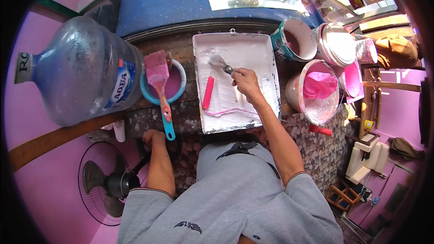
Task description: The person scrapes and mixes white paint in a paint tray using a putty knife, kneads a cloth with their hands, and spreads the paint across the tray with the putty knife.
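My right hand (245, 80) is closed around the handle of a putty knife (218, 62). Its blade is over the upper left part of a white paint tray (197, 95). A pink paint roller (209, 92) with a pink wire frame lies inside the tray, below the knife. My left hand (154, 137) is low at the table's front edge with its fingers curled; whatever they may hold is hidden. Just above it, a pink-stained paintbrush (159, 81) lies across a blue-rimmed tub (182, 86) of pink paint.
A large water jug (81, 72) lies on its side at the left. Right of the tray are a teal paint bucket (282, 40), a white lidded bucket (339, 45) and a tub (296, 95) with a pink cloth (320, 85). A fan (106, 183) stands below the table.
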`<state>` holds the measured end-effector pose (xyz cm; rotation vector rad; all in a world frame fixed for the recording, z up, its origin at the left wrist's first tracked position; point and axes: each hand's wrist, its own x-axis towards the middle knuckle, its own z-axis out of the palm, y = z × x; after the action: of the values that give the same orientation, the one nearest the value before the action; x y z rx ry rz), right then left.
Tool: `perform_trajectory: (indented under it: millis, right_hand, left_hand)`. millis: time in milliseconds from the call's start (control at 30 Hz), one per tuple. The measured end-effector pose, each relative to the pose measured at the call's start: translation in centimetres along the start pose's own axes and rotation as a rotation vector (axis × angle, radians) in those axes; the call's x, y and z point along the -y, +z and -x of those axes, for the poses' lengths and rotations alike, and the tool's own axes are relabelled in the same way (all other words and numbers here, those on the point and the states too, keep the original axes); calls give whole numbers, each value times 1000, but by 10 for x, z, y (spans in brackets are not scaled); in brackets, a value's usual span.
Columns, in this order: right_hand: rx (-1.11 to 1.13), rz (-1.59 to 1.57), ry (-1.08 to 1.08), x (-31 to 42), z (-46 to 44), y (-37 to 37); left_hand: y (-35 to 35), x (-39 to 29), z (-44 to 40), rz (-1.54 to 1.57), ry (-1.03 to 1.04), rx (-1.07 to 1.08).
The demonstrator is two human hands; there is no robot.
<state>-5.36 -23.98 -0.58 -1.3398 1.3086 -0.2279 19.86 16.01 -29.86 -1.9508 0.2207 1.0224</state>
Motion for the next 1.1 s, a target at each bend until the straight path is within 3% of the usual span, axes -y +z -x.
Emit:
perform_trajectory:
  millis: [233,333,600,867,1100]
  right_hand:
    - [-5,36,-31,25,-3,-6]
    - [24,89,-35,31,-9,1]
    - [-43,193,-102,35,-16,-14]
    - [15,146,17,24,-17,-35]
    - [66,209,-169,44,-32,-9]
  left_hand:
    - [0,1,-21,1,-1,-88]
    - [14,-3,-35,-209,80,-65]
    - [14,-7,-12,-262,147,17]
    - [12,-8,-6,-292,180,41]
    - [10,-7,-2,-342,209,40]
